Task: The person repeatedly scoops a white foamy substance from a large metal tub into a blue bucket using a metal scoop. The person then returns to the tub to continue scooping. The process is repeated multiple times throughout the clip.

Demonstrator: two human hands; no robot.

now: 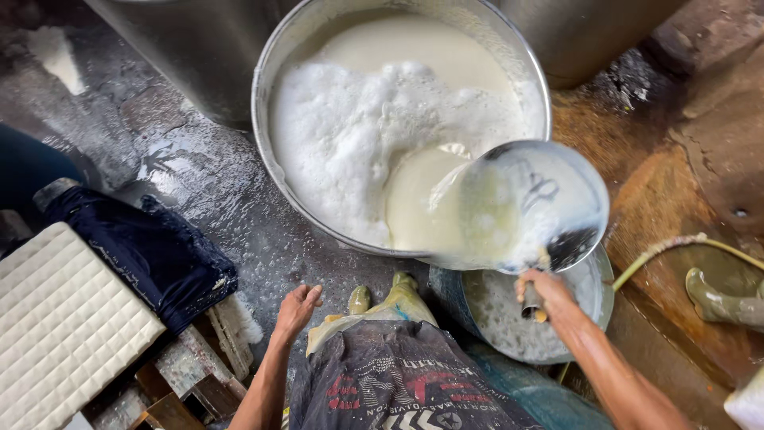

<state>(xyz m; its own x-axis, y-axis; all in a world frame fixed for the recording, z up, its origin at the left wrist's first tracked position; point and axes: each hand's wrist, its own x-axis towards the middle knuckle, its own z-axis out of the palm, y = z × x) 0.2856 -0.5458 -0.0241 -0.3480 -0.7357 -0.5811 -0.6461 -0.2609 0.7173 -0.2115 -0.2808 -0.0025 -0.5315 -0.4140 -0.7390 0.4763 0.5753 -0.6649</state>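
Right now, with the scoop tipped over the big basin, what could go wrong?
1. The ladle pours close to the near rim of the basin; milky liquid could spill over the edge.
2. The floor is wet and glossy, so a slip seems likely.
3. Only the right hand grips the handle; the left hand hangs free, so a full ladle could twist.

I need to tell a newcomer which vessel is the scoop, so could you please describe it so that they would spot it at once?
Start at the big round basin of foamy white liquid. At its lower right rim a smaller metal scoop tilts, pouring a pale stream in, gripped by the right hand. Unlike the basin and the bucket beneath, it is held in the air by a handle.
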